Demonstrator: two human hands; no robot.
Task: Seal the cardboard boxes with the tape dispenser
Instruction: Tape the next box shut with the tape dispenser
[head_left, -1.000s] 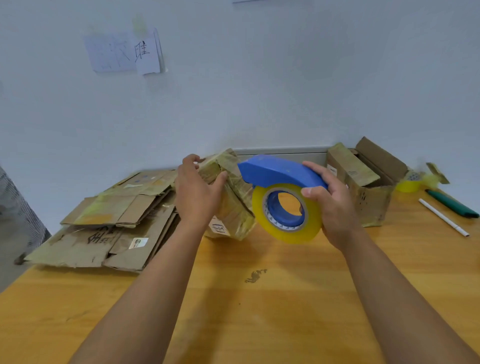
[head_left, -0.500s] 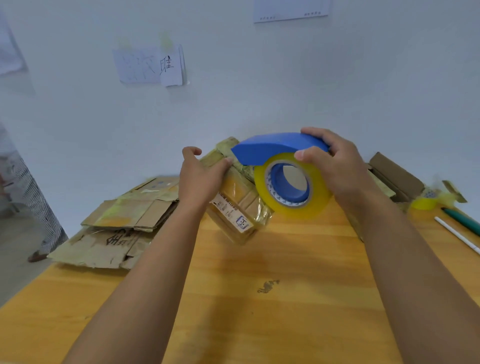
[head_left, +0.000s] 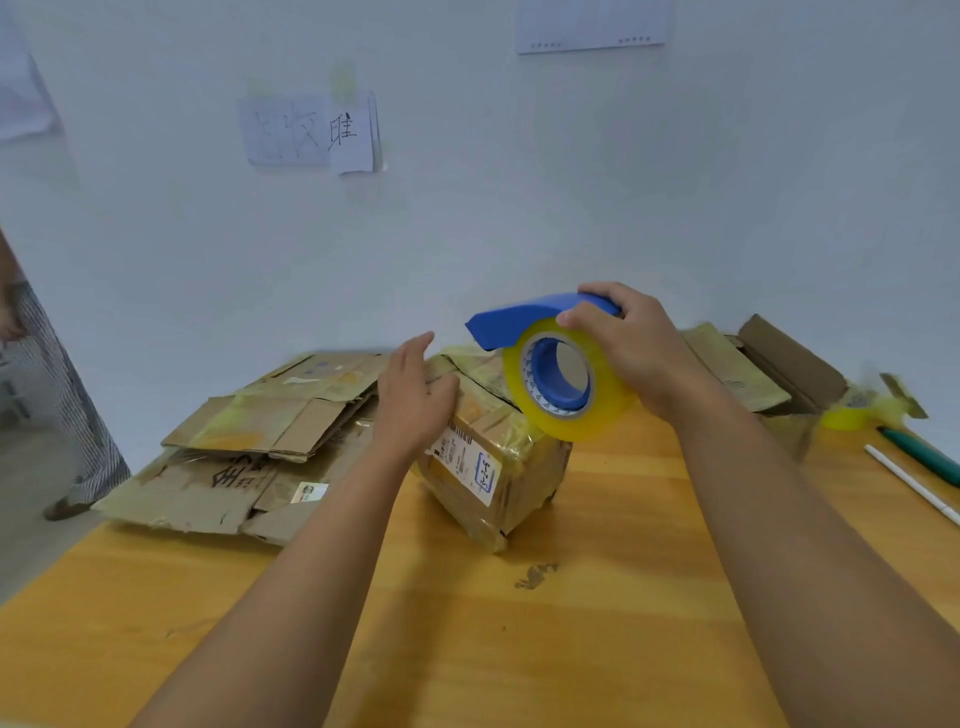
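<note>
White wall (head_left: 519, 208) with taped paper notes (head_left: 311, 132) backs an orange wooden surface (head_left: 519, 649). At the far left edge a person in striped clothing (head_left: 67, 405) stands on the floor. On the surface's far left lies a pile of flattened cardboard (head_left: 249, 447), patched with yellowish tape.

Next, the left hand (head_left: 413, 402) reaches forward with its forearm stretched from the near edge; its fingers are straight and released, the palm resting against the left upper side of the cardboard box (head_left: 493, 467). That box sits on the surface near the middle, wrapped in glossy yellowish tape, with a white printed label (head_left: 467, 460) on its near face and a dark seam across the top.

Right of it, the right hand (head_left: 634, 353) grasps the tape dispenser (head_left: 550, 374) from above, fingers curled over its blue hood and thumb on the yellow roll. The dispenser hangs over the box's right top edge; whether the roll touches the box I cannot tell.

Farther right stands an open cardboard box (head_left: 769, 369), then a small yellow tape roll (head_left: 847, 415), a green pen (head_left: 924, 457) and a white pen (head_left: 909, 486).
</note>
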